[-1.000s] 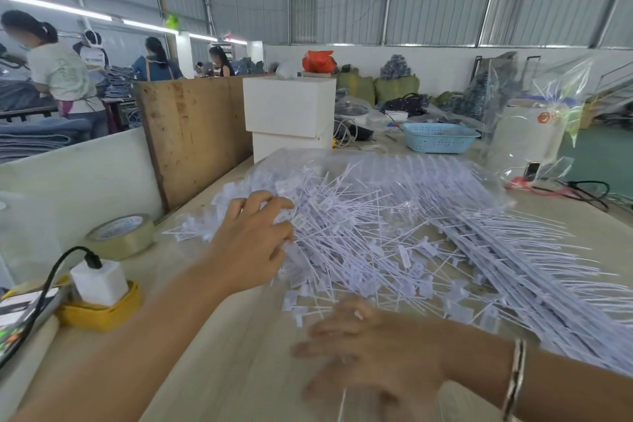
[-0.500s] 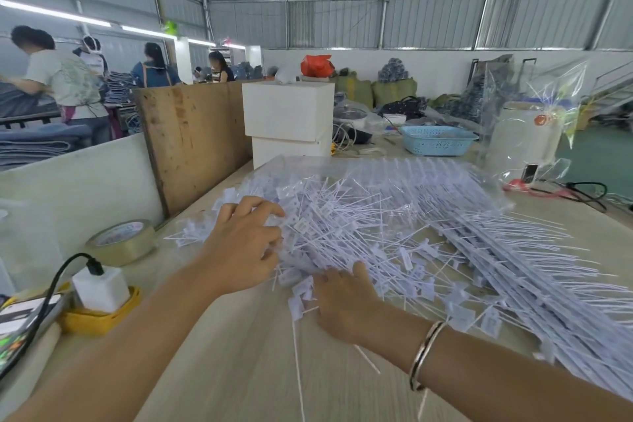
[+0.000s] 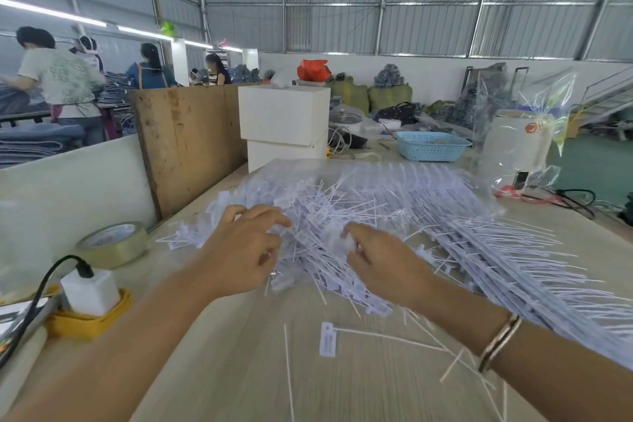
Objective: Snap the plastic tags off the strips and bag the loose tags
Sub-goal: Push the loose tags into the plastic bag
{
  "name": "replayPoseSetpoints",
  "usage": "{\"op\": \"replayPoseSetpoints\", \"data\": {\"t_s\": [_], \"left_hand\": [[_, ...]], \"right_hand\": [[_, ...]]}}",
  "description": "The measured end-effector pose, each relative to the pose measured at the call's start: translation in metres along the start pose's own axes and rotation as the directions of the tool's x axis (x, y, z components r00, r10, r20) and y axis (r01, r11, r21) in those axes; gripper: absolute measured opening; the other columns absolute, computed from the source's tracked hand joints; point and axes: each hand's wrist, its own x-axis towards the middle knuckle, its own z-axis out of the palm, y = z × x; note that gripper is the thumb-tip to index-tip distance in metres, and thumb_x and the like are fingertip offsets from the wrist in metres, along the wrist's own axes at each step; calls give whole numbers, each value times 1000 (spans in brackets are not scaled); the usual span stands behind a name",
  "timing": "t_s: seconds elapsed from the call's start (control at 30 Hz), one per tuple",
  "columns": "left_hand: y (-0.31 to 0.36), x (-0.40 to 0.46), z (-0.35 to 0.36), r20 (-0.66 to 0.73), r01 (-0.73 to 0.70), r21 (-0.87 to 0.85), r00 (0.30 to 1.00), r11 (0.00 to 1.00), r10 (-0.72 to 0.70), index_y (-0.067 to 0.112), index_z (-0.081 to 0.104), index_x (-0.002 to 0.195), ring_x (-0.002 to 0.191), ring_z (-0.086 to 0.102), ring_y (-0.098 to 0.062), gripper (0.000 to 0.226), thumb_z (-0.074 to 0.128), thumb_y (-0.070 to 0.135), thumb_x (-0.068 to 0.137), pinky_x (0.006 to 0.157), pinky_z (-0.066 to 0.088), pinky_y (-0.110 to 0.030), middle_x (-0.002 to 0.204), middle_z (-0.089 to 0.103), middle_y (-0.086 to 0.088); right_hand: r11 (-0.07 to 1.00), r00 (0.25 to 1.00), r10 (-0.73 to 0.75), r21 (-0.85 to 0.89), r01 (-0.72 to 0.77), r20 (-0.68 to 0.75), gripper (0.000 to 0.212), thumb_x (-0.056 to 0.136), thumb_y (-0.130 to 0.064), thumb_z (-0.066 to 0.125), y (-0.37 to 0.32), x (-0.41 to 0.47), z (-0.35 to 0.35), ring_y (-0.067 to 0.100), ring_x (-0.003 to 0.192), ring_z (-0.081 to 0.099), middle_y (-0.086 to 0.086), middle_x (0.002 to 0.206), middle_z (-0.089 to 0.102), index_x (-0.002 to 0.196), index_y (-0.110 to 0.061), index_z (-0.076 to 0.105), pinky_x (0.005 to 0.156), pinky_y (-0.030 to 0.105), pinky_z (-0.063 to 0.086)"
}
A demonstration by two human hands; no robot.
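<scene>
Head view: nearest you, a single loose tag (image 3: 327,339) lies flat on the wooden table (image 3: 219,373), its thin tail running off to the right, just in front of the big pile of white tags (image 3: 329,229). Your left hand (image 3: 245,250) rests on the near left edge of that pile, fingers curled down into the tags; whether they pinch any one of them you cannot tell from here. Your right hand (image 3: 380,262), with a bangle (image 3: 498,343) on the wrist, reaches into the near middle of the pile, its fingertips drawn together on a small blurred clump of white tags. To the right of the pile, touching it, uncut strips (image 3: 507,260) lie side by side with their tails fanned outward. Left of the pile sit a white plug adapter (image 3: 90,291) on a yellow base and, a little farther back, a roll of clear tape (image 3: 111,243). Behind the pile stand two stacked white boxes (image 3: 284,123) with a plywood board (image 3: 188,144) to their left, a blue plastic basket (image 3: 430,146) to their right, and a clear plastic bag (image 3: 524,134) farther right. Beyond the board, people (image 3: 58,75) work at stacks of denim.
</scene>
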Motion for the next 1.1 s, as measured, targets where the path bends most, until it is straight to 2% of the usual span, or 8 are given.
{"op": "replayPoseSetpoints", "data": {"t_s": [0.23,0.37,0.43,0.53,0.7,0.83,0.93,1.1], "left_hand": [[8,5,-4,-193,43,-77,980,996,-57,21,56,52,90,48,-14,16,59,12,65,79,16,-30,98,52,6],[7,5,2,-365,206,-171,895,963,-256,22,60,55,84,38,-12,15,57,11,64,72,11,-29,93,40,7],[7,5,2,-427,231,-210,852,950,-302,22,63,56,88,38,-12,14,59,11,65,73,11,-28,95,40,6],[10,6,1,-455,156,-236,855,959,-251,22,64,57,96,39,-14,16,57,14,69,79,15,-30,105,42,5],[22,9,-3,-430,-137,-275,903,952,5,17,61,60,105,39,-10,17,46,16,69,87,27,-34,113,44,5],[17,10,-6,-367,-137,-204,929,969,54,13,53,59,97,53,-11,16,41,13,70,88,26,-28,84,63,8],[8,9,-4,-261,-120,-115,962,986,87,14,51,61,73,51,-10,18,38,15,73,87,29,-29,60,53,9],[2,5,3,68,-121,-12,990,993,121,28,60,95,85,36,-4,31,45,42,72,88,24,-27,80,46,21]], "right_hand": [[937,932,-161,247,248,-325,21,98,-13,38,-11,69,-27,1,67,52,-4,82,48,90,-33,38,54,25,35],[892,886,-446,24,452,-122,13,90,-31,37,-11,78,6,17,71,48,0,93,46,100,-23,39,58,32,39],[847,867,-495,-187,498,64,18,90,-17,49,8,87,25,23,84,49,8,102,53,108,-12,50,77,35,39],[791,880,-443,-385,475,175,38,89,-5,52,26,100,47,26,112,43,9,127,48,126,-10,49,92,33,25],[791,980,-178,-579,199,93,34,92,-25,45,-15,140,71,28,122,30,6,132,41,124,-17,53,100,39,24],[989,990,-22,-142,41,136,44,92,-23,50,-17,139,64,22,134,21,3,140,33,135,-18,42,97,34,14],[936,998,-58,347,55,-1,48,80,9,49,-2,111,38,22,128,37,8,131,50,125,-7,58,108,31,20],[931,993,12,363,31,-116,29,82,17,48,55,39,7,25,92,58,11,90,64,81,-3,69,94,42,42]]}}
